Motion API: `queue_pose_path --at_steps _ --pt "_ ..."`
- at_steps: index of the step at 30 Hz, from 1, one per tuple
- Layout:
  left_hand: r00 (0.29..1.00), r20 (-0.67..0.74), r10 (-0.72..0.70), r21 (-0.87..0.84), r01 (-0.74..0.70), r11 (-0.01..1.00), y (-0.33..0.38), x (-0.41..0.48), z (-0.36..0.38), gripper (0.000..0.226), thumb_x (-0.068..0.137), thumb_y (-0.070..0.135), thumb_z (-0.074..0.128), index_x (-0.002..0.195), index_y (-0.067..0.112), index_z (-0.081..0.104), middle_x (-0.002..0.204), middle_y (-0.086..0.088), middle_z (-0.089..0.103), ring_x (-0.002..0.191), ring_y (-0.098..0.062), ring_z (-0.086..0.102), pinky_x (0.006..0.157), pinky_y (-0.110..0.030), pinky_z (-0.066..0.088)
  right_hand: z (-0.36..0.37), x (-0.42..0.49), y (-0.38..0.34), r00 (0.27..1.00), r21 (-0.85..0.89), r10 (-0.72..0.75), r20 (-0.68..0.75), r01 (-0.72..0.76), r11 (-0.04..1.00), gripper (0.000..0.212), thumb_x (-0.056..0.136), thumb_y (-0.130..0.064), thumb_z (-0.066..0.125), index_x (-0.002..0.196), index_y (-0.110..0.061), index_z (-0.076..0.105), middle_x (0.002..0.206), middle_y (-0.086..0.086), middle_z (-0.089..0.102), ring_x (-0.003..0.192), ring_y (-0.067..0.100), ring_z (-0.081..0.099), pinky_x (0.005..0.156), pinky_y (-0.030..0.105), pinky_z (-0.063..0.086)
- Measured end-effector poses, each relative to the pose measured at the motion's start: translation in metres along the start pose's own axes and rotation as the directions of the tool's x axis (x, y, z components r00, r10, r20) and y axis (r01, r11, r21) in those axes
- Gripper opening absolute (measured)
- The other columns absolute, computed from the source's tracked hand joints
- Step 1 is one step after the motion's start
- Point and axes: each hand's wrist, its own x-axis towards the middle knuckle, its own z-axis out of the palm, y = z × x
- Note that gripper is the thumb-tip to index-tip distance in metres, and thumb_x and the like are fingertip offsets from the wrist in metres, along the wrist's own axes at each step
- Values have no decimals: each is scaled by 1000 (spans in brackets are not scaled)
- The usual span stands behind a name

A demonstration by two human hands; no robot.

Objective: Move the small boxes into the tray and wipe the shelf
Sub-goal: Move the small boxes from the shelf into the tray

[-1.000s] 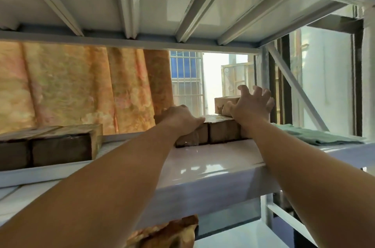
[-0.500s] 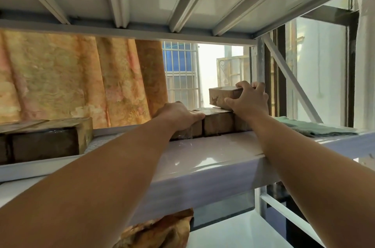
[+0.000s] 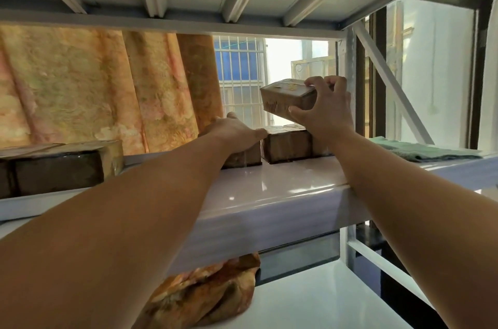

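My right hand [image 3: 324,110] grips a small brown cardboard box [image 3: 285,98] and holds it tilted in the air above the white shelf [image 3: 269,194]. Below it two more small boxes stand side by side on the shelf: one [image 3: 287,145] fully in view, the other [image 3: 244,157] under my left hand [image 3: 234,130], which lies flat on its top. Larger brown boxes [image 3: 62,167] sit at the shelf's left end. No tray is in view.
A folded green cloth [image 3: 425,151] lies on the shelf at the right. An orange patterned curtain [image 3: 94,86] hangs behind. Shelf beams [image 3: 161,16] run close overhead. A grey upright post [image 3: 347,80] stands right of the held box. Crumpled orange fabric [image 3: 204,296] lies on the lower shelf.
My right hand closed on the top box and lifted it off the stack, tilting it. My left hand stayed on the lower box. The camera drifted slightly.
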Motion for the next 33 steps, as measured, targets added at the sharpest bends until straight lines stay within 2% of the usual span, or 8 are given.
queue_pose_path --at_steps 3,8,14,18,22,26,30,33 --pt "1000 -25 0 -62 -1 998 -1 4 1 86 81 63 49 145 13 22 146 -11 37 128 -29 42 84 -32 39 1 -1 -2 1000 20 -5 19 4 1000 62 76 -40 68 132 -27 44 137 7 29 128 28 32 99 37 39" --pt "984 -167 -56 -286 6 958 -8 10 -6 86 80 60 52 147 16 19 143 -12 40 119 -30 51 77 -32 43 -1 -3 -4 999 46 18 31 -20 999 65 76 -37 68 135 -28 42 136 8 27 127 28 32 99 37 38" --pt "964 -237 -123 -702 -83 707 -14 13 -12 72 77 58 48 136 20 32 125 -11 51 101 -26 59 71 -34 52 0 -4 -5 999 48 29 32 -30 998 62 77 -39 67 133 -26 44 136 9 27 127 28 32 99 37 39" --pt "932 -356 -72 -635 -184 750 -13 8 -14 62 81 54 49 132 20 38 123 -9 50 98 -23 59 64 -28 49 0 -5 -4 999 45 46 25 -47 998 60 78 -41 66 132 -25 45 136 9 28 127 29 33 98 37 40" --pt "940 -342 19 -523 -207 827 -11 5 -11 64 81 59 48 131 19 40 123 -9 49 93 -20 57 60 -24 45 1 -5 -4 998 44 51 31 -52 998 60 78 -41 66 131 -25 45 135 9 29 127 28 33 98 36 40" --pt "942 -335 4 -557 -202 806 -14 7 -10 63 79 59 46 127 19 42 120 -10 54 95 -22 60 66 -29 50 1 -6 -5 998 42 50 30 -52 998 60 78 -42 66 131 -25 45 135 9 30 126 28 34 97 36 41" --pt "960 -264 -90 -697 -125 706 -16 8 -12 59 80 58 45 124 19 43 118 -11 56 95 -24 62 75 -37 57 0 -7 -5 998 45 43 42 -45 998 60 78 -43 67 131 -25 45 135 9 30 126 28 34 96 36 41" --pt "964 -261 -52 -670 -142 729 -15 7 -9 62 74 63 46 120 21 45 116 -10 58 93 -23 63 75 -35 57 -1 -7 -6 998 32 34 47 -35 999 62 76 -46 69 130 -25 46 135 8 31 126 28 35 97 36 41"
